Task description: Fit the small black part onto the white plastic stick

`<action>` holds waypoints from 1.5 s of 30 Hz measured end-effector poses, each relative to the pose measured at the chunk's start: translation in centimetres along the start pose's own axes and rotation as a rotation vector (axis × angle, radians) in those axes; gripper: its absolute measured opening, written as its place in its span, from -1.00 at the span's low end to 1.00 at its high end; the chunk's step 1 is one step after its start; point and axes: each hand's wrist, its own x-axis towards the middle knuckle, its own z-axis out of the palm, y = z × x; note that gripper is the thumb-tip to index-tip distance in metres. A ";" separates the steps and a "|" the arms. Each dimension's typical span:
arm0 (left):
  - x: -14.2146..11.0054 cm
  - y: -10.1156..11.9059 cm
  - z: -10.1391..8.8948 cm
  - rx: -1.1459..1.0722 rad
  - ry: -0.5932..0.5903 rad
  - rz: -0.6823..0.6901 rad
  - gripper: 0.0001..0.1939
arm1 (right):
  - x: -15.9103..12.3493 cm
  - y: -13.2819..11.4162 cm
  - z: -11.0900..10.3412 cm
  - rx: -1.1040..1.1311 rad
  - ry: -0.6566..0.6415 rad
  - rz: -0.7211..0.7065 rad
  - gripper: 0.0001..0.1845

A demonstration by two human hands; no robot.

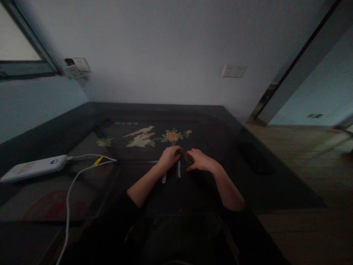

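Table [220,127], dark and glossy, stands against a pale wall [154,55]; light is low, so dark detail is poor. Both hands work close together near the table's middle, wrists reaching in from black sleeves.

Left hand [169,157]: fingers curled, palm down. A thin dark strip [180,152] shows at its fingertips, pointing toward the other hand. Whether it is gripped or only touched, cannot tell.

Right hand [200,160]: thumb and fingers bent round a small dark piece [189,161] and gripping it. Piece sits just right of the gap between the hands; outline too dim to identify.

Between the hands, on the near side, lies a slim pale-edged tool [179,171], lengthwise to the person. A white handle [164,179] with a rounded end juts out beneath the left wrist; its far end is hidden.

Surroundings: power bank [35,168], white, at far left, joined to a white cable [68,198] carrying a yellow tag [97,161]. Dark slab [256,158] lies at right, well apart from the hands. Birds [140,138] and a flower [172,136] decorate the tabletop beyond the fingers. Wall bears a double socket [233,70].
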 end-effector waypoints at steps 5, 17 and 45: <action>0.2 -0.5 -0.1 -0.016 0.008 -0.037 -0.71 | 0.2 0.3 0.2 0.009 0.016 -0.012 -0.44; 0.5 -1.0 -0.5 0.028 0.024 -0.039 -0.73 | 0.4 0.3 0.4 0.046 0.056 -0.017 -0.45; 1.5 -5.0 -1.9 -0.011 0.398 -0.212 -0.73 | 2.6 3.6 1.1 0.430 0.590 0.167 -0.74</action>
